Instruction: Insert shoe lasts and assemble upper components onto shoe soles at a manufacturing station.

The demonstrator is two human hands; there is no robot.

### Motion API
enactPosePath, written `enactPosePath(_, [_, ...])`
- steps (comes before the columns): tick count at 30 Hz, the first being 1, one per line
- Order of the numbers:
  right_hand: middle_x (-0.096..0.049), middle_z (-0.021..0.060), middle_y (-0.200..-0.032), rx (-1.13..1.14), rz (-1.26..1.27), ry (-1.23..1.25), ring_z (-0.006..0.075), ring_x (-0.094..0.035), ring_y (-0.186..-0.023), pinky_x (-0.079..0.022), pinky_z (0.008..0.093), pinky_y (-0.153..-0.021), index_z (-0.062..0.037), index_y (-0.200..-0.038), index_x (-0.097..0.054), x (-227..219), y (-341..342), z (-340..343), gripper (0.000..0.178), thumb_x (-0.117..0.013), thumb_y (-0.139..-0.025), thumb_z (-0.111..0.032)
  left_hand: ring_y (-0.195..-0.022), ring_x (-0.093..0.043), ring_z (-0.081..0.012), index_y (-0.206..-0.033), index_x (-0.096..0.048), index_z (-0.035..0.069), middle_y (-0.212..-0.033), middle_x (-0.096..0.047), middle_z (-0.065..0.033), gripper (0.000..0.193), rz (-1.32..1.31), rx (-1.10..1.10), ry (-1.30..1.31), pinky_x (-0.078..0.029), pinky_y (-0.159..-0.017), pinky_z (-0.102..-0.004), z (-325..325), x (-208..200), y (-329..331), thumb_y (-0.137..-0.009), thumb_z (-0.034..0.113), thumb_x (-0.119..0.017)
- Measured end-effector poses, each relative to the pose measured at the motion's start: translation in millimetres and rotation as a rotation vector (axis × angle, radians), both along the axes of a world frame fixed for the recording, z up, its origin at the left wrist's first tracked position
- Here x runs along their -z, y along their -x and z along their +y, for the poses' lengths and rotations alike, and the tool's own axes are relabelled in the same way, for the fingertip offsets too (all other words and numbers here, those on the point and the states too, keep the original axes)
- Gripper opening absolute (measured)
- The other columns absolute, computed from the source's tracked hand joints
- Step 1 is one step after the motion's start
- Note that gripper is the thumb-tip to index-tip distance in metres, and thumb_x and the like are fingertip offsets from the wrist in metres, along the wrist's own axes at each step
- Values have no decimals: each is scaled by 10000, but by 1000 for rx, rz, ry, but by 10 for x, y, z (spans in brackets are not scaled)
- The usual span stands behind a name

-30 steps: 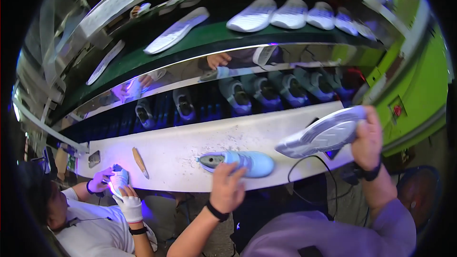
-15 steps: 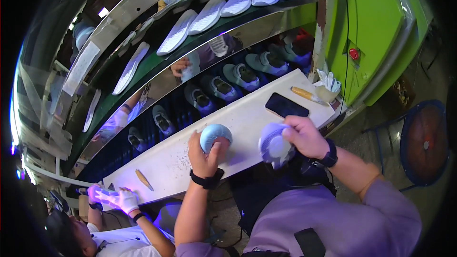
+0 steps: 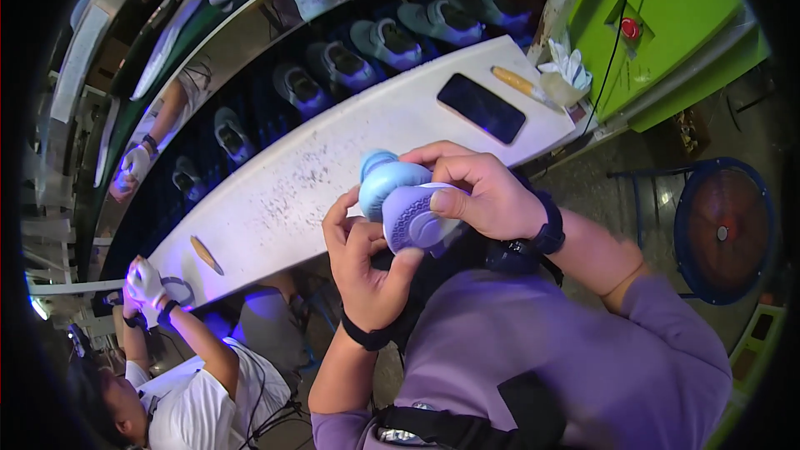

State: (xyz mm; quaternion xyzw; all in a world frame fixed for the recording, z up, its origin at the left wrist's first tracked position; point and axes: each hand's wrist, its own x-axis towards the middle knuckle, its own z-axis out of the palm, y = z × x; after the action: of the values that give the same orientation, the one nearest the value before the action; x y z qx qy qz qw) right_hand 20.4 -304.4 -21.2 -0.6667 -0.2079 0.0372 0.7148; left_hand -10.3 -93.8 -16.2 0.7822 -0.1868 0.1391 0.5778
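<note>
My left hand [image 3: 371,275] and my right hand [image 3: 492,196] are together over the near edge of the bench, closed around two pieces. One is a light blue, rounded shoe upper [image 3: 385,179], seen end-on. A purple-tinted shoe sole [image 3: 410,218] with a patterned tread lies against it, tread toward me. My right thumb presses on the sole's edge while the right fingers reach behind toward the upper. The left fingers curl round the left side of both pieces, with the thumb at the sole's lower edge. Where upper and sole meet is mostly hidden.
The white bench [image 3: 275,192] carries a phone [image 3: 482,108], a yellow-handled tool [image 3: 517,83], crumpled gloves [image 3: 567,71] and another tool [image 3: 206,255]. Shoes [image 3: 342,67] line the conveyor behind it. A co-worker's gloved hands [image 3: 146,285] work at left. A fan [image 3: 722,233] stands right, beyond a green machine [image 3: 667,25].
My hands were apart, the upper in the left and the sole in the right; they have come together and the pieces now touch. The view has tilted down.
</note>
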Motion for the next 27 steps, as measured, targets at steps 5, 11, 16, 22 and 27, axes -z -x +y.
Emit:
enactPosePath(5, [-609,187,-1287,50,22,80,193,-600,-1050,-484,338,-899,-37,-860,-581,-40,175,-15,403,-823,-827,-356,-946,-551,-190,-835,-591,22,-1308,-526,-209,355,-17,-37,-42,-480,-880,-329,45,205,140,-799,271,-841])
enactPosePath(11, [-618,176,-1195,61,-178,197,260,-637,-966,-508,342,-830,-25,-904,-562,25,327,-77,327,-826,-783,-174,-994,-640,-216,-867,-582,6,-1240,-577,-217,373,-64,5,-111,-540,-827,-325,122,250,281,-734,159,-895])
enactPosePath(16, [-616,184,-1181,27,-166,156,308,-640,-1137,-513,360,-855,-15,-899,-555,59,373,-64,307,-815,-796,-143,-889,-676,-214,-863,-553,-7,-1246,-567,-241,383,-93,58,-80,-553,-767,-307,149,286,327,-740,131,-889])
enactPosePath(22, [-621,182,-1191,-1,-133,117,317,-636,-1187,-531,339,-811,-21,-865,-542,110,349,-85,295,-816,-790,-104,-811,-652,-167,-851,-542,-3,-1242,-569,-241,364,-95,74,-114,-544,-730,-299,155,328,320,-740,98,-874])
enactPosePath(27, [-651,153,-1206,-14,-68,124,277,-667,-1144,-556,333,-816,-25,-992,-564,127,318,-239,372,-834,-737,-49,-737,-633,-155,-806,-551,7,-1220,-586,-225,330,-135,119,-104,-536,-686,-288,45,335,211,-720,75,-862])
